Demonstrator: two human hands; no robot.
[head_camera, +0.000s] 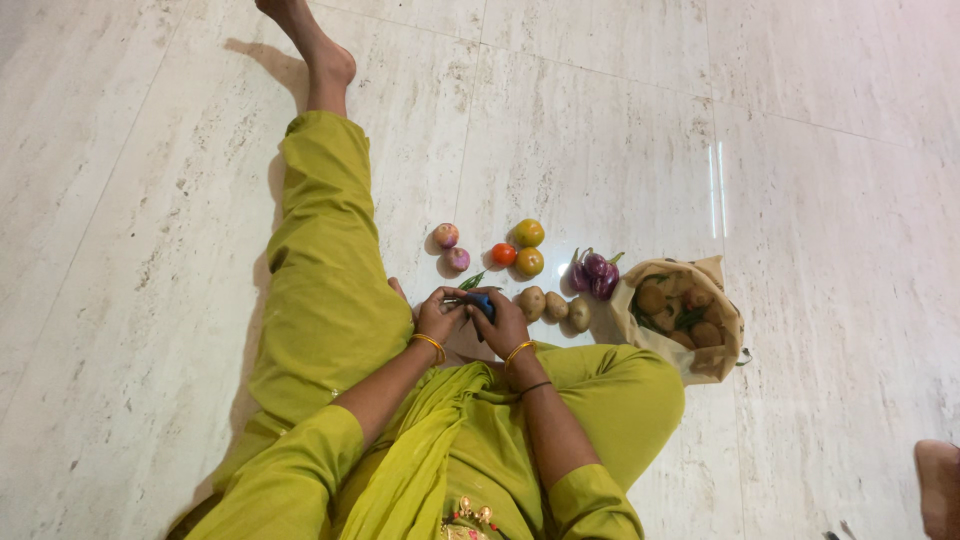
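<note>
I sit on a pale marble floor in yellow-green clothes, one leg stretched out. My left hand (438, 313) and my right hand (502, 322) meet just in front of me, both closed around a small dark blue object (483, 301); a green chilli (472, 281) pokes out beyond the fingers. What the blue object is cannot be made out. Right of my right hand lie three potatoes (553, 305) in a row.
Two small onions (451, 246), a red tomato (503, 254) and two yellow-orange tomatoes (528, 246) lie further out. Purple brinjals (597, 273) rest beside an open cloth bag (720, 340) holding potatoes. Another person's foot (938, 488) shows at the lower right.
</note>
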